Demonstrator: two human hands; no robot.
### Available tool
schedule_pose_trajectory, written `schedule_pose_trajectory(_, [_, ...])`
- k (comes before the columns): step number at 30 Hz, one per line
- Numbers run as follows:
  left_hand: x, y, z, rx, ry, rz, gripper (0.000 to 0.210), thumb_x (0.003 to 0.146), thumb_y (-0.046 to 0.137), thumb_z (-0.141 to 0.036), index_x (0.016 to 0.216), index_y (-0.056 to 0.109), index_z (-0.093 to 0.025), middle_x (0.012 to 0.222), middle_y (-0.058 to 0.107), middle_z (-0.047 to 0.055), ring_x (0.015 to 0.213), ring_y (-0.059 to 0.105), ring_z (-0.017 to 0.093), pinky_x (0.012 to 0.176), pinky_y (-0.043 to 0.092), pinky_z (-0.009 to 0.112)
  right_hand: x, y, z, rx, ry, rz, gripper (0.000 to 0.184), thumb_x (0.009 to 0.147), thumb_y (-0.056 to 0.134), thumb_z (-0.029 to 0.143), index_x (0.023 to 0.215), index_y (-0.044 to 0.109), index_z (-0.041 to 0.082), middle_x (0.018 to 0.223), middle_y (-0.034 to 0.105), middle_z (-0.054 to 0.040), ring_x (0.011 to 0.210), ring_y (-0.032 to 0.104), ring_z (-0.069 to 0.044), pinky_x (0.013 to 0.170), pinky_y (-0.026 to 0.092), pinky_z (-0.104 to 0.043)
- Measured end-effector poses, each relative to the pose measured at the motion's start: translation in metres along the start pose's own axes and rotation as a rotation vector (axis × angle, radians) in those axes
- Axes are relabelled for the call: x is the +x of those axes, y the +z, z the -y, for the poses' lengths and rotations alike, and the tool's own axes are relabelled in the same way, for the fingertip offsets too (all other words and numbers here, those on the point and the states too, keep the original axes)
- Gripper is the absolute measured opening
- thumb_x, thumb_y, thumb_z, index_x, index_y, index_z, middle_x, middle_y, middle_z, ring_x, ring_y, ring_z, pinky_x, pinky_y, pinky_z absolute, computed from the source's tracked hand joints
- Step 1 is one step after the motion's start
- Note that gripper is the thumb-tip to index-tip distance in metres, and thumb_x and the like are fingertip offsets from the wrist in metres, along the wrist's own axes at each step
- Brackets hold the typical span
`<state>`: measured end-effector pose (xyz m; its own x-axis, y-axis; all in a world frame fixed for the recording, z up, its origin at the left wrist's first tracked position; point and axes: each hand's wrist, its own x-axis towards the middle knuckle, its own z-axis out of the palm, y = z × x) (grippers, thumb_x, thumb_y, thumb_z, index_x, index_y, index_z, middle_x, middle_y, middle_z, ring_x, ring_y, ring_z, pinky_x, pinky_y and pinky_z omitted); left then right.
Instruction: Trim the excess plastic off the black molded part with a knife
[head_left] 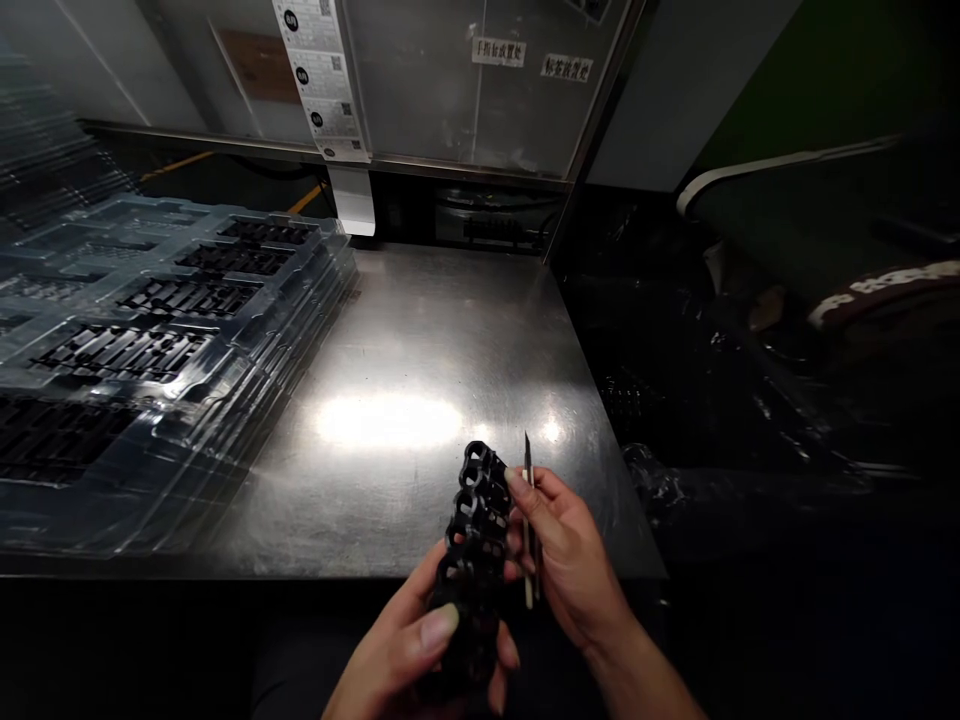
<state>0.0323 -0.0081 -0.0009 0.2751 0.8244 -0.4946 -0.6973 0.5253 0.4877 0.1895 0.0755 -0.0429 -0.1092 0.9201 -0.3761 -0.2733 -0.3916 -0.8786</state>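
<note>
My left hand [409, 650] grips the lower end of a long black plastic part [471, 545] with a row of round openings, held upright over the near edge of the steel table [420, 340]. My right hand [570, 555] holds a thin pointed knife [528, 500] with its blade pointing up, and its fingertips touch the right side of the black part.
A stack of clear plastic trays [150, 330] holding several black parts covers the table's left side. A clear panel with paper labels [322, 80] stands behind the table. Dark bags and a person's sleeve [877, 290] lie to the right.
</note>
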Motion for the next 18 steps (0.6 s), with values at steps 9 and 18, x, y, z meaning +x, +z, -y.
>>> schedule_pose_trajectory(9, [0.002,-0.014,-0.002,0.409,0.101,-0.406,0.061,0.079,0.085,-0.040,0.137,0.069,-0.026,0.126,0.077,0.008,0.100,0.075,0.026,0.090,0.055,0.034,-0.034,-0.023,0.041,-0.859,-0.327,0.342,0.028,0.108,0.053,0.043,0.114,0.077,0.031,0.096,0.069,-0.0026,0.087,0.067,-0.019,0.079,0.054,-0.030])
schedule_pose_trajectory(18, [0.009,-0.016,-0.002,0.412,0.139,-0.340,0.059,0.077,0.088,-0.038,0.133,0.071,-0.028,0.130,0.079,0.004,0.129,0.068,0.029,0.103,0.055,0.030,-0.042,-0.022,0.039,-1.276,-0.589,0.342,0.026,0.107,0.057,0.040,0.114,0.078,0.026,0.081,0.067,-0.0046,0.074,0.062,-0.021,0.065,0.050,-0.034])
